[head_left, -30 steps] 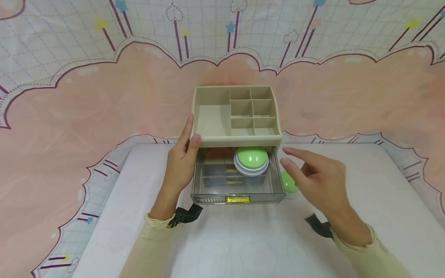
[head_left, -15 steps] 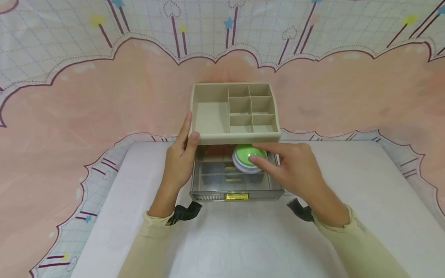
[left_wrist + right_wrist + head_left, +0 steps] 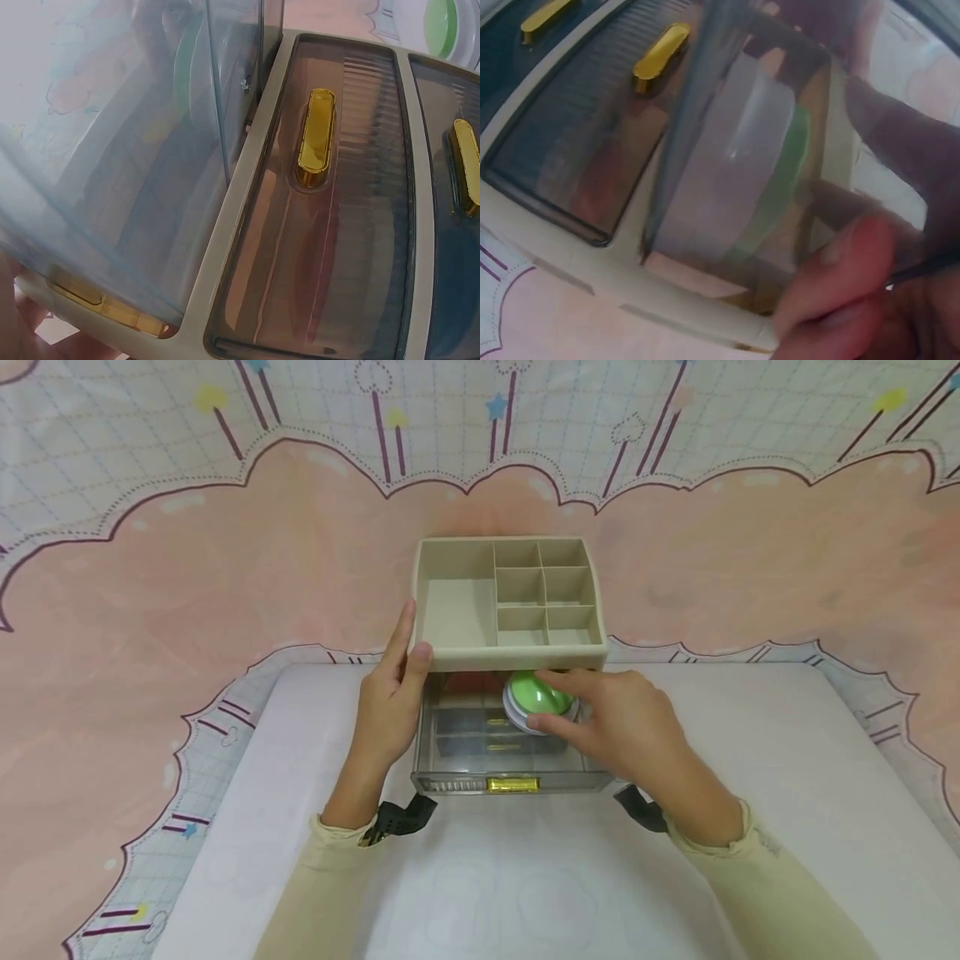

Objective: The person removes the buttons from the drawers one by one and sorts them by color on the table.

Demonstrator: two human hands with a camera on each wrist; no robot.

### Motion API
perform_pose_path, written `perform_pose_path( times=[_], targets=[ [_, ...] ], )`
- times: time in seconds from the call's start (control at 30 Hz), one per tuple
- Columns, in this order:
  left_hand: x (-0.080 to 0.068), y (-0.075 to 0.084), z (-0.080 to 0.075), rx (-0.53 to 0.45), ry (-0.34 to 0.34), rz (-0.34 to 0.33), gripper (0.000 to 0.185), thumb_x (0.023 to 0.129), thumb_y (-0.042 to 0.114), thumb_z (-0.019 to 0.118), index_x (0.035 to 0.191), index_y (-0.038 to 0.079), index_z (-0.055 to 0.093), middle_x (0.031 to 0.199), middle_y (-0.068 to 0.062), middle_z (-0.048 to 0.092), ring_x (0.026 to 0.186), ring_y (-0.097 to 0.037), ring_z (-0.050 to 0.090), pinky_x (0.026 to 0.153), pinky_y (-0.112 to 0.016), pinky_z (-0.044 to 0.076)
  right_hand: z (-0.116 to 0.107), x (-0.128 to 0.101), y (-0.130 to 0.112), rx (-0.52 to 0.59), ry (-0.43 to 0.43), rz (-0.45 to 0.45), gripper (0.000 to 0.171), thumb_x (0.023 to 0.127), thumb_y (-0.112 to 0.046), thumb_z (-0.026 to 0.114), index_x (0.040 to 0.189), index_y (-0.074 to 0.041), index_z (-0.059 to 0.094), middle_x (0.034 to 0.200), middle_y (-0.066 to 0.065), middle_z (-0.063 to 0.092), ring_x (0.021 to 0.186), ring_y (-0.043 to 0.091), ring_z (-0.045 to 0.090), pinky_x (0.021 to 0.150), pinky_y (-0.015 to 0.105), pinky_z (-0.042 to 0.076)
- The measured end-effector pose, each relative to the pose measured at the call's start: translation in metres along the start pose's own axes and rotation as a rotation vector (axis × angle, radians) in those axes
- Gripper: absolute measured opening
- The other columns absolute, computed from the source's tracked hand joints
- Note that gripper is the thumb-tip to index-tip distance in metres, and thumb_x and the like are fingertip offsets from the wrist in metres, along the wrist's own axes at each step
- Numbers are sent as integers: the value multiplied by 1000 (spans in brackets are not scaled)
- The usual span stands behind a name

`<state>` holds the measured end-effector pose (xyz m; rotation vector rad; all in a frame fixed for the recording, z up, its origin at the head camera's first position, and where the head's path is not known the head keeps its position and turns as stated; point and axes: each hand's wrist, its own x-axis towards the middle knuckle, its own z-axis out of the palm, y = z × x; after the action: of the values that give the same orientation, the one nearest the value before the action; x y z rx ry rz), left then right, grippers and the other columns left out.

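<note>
A beige organizer (image 3: 457, 610) with several open top compartments stands on the white table. Its top clear grey drawer (image 3: 457, 783), with a gold handle, is pulled out towards me. In the drawer lies a round container (image 3: 528, 692) with a green dome and a white base. My right hand (image 3: 543, 700) grips it, thumb on the near side and fingers over the far side. In the right wrist view the container (image 3: 757, 172) shows through the drawer wall beside a fingertip (image 3: 840, 262). My left hand (image 3: 411, 639) rests flat against the organizer's left side, thumb on its front corner.
The left wrist view shows lower drawer fronts with gold handles (image 3: 315, 139). The white table mat (image 3: 525, 877) stretches towards me. A pink and grid-patterned cloth (image 3: 225, 577) covers the surface behind and around it.
My right hand moved left from beside the drawer into it and closed its thumb and fingers on the green-domed container. The left hand stayed on the organizer.
</note>
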<state>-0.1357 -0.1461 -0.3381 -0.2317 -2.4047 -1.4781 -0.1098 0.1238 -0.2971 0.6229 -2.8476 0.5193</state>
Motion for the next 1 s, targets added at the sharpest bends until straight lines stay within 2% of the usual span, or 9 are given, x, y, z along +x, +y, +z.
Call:
perform_pose_path(
  times=[0.07, 0.13, 0.2, 0.27, 0.37, 0.53, 0.6, 0.77, 1.0],
  targets=[
    [0, 0, 0, 2, 2, -4, 56, 106, 59, 40, 158, 51, 23, 164, 20, 28, 151, -12, 35, 123, -45, 32, 1, 1, -3, -34, -47, 4, 64, 83, -58, 80, 138, -28, 66, 94, 2, 78, 68, 19, 61, 52, 32, 44],
    [0, 0, 0, 1, 3, -3, 56, 106, 59, 40, 158, 50, 23, 164, 19, 28, 151, -12, 35, 123, -44, 32, 2, 3, -5, -62, -92, 16, 69, 84, -61, 77, 142, -29, 63, 118, 4, 76, 84, 23, 69, 59, 37, 51],
    [0, -1, 0, 0, 3, 1, 56, 106, 60, 40, 158, 50, 23, 164, 19, 28, 151, -12, 35, 123, -44, 33, 3, 4, -6, -79, -128, 27, 72, 84, -62, 76, 145, -29, 59, 129, 3, 71, 96, 26, 71, 66, 42, 55],
    [0, 0, 0, -1, 4, 4, 57, 106, 60, 40, 159, 49, 23, 165, 18, 28, 150, -13, 35, 122, -44, 33, 3, 4, -6, -83, -142, 32, 72, 84, -61, 76, 146, -29, 58, 131, 4, 70, 102, 29, 70, 70, 46, 56],
    [0, 0, 0, 1, 7, 3, 57, 106, 59, 40, 159, 48, 24, 165, 17, 29, 150, -14, 36, 122, -45, 33, 5, 6, -4, -65, -140, 16, 70, 82, -55, 81, 144, -29, 61, 129, 5, 71, 101, 29, 70, 71, 46, 56],
    [-1, 1, 1, -5, 6, 0, 57, 107, 57, 41, 160, 46, 24, 165, 16, 29, 150, -15, 37, 121, -47, 34, 4, 8, 3, -9, -129, -44, 65, 77, -47, 89, 137, -37, 66, 110, -4, 75, 86, 21, 65, 67, 38, 51],
    [-1, 1, 1, -2, 6, -1, 57, 107, 56, 41, 160, 47, 24, 165, 16, 29, 150, -15, 38, 121, -48, 35, 4, 8, 5, 18, -142, -59, 66, 76, -46, 90, 136, -40, 66, 109, -5, 74, 84, 18, 63, 68, 35, 50],
    [-2, 1, 1, 5, 7, -5, 55, 107, 56, 41, 159, 50, 23, 165, 17, 29, 149, -16, 39, 120, -49, 36, 4, 7, 8, 73, -174, -72, 70, 75, -42, 91, 139, -39, 63, 119, -2, 74, 91, 16, 64, 75, 36, 52],
    [-1, 1, 1, 1, 10, -4, 56, 107, 56, 41, 159, 49, 23, 165, 16, 28, 149, -17, 39, 120, -49, 36, 3, 7, 7, 117, -154, -70, 69, 72, -41, 93, 135, -38, 67, 103, -7, 73, 83, 15, 59, 72, 32, 48]
  ],
)
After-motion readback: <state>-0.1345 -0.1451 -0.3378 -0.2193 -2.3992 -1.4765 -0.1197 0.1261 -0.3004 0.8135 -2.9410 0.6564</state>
